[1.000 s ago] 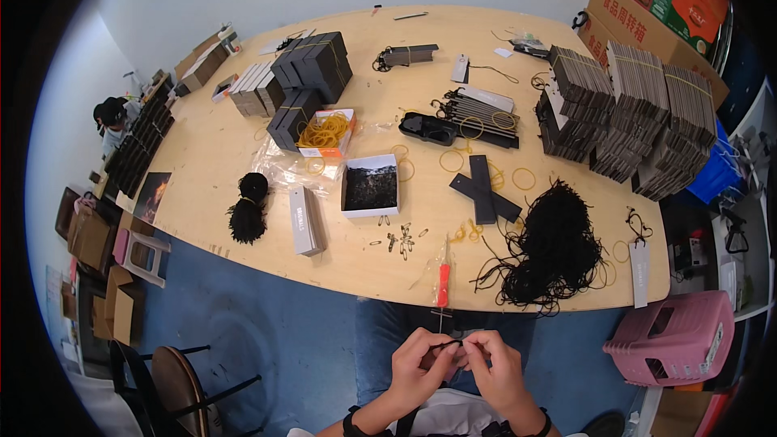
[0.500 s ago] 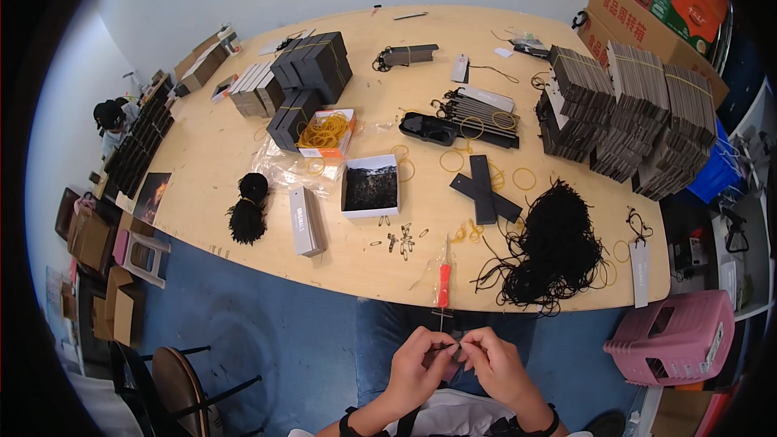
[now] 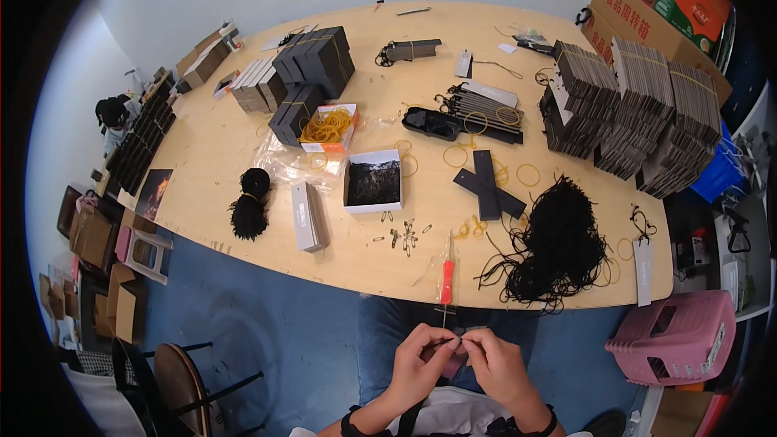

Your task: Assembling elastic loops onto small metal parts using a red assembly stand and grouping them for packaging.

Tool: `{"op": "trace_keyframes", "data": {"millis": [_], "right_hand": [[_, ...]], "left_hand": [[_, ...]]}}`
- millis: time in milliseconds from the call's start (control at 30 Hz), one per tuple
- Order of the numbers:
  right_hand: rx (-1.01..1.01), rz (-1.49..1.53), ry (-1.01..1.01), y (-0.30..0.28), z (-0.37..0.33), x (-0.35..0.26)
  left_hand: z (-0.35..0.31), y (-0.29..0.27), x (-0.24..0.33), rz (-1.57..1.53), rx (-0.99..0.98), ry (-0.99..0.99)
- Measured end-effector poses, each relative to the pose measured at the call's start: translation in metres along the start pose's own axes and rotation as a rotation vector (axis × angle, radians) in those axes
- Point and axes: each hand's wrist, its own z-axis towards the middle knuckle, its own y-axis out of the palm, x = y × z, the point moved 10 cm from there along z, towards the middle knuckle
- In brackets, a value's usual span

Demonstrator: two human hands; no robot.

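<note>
My left hand [image 3: 424, 358] and my right hand [image 3: 492, 364] meet in front of my lap, just off the table's near edge. Both are closed in a pinch, fingertips nearly touching, on something small and dark that I cannot make out. Just beyond them, a red-handled tool [image 3: 447, 282] with a thin metal shaft lies at the table edge. To its right spreads a loose heap of black cords [image 3: 558, 247]. Several small safety pins [image 3: 407, 238] are scattered left of the tool, near a white box [image 3: 373, 181] holding small black pieces.
Stacks of dark tags [image 3: 643, 113] stand at the right, black boxes [image 3: 317, 65] at the back left. An open box of yellow rubber bands [image 3: 328, 125], a bundled black cord [image 3: 250, 204] and crossed black strips [image 3: 487, 186] lie between. A pink stool [image 3: 670, 336] stands lower right.
My hands stay pinched together in nearly the same place, the fingers shifting slightly. The whole view has moved a little; the things on the table look unmoved.
</note>
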Motion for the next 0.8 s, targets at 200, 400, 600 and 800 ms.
{"op": "trace_keyframes", "data": {"millis": [200, 400, 600, 800], "right_hand": [[0.104, -0.288, -0.222, -0.011, -0.001, -0.032], [0.134, -0.326, -0.294, -0.009, -0.003, -0.037], [0.154, -0.227, -0.267, -0.008, -0.005, -0.025], [0.09, -0.188, -0.205, -0.005, -0.001, -0.016]], "left_hand": [[0.002, 0.009, -0.018, -0.279, -0.105, -0.239], [-0.001, 0.016, -0.028, -0.461, -0.141, -0.447], [0.0, 0.02, -0.024, -0.552, -0.093, -0.427], [0.005, 0.014, -0.019, -0.352, -0.065, -0.234]]}}
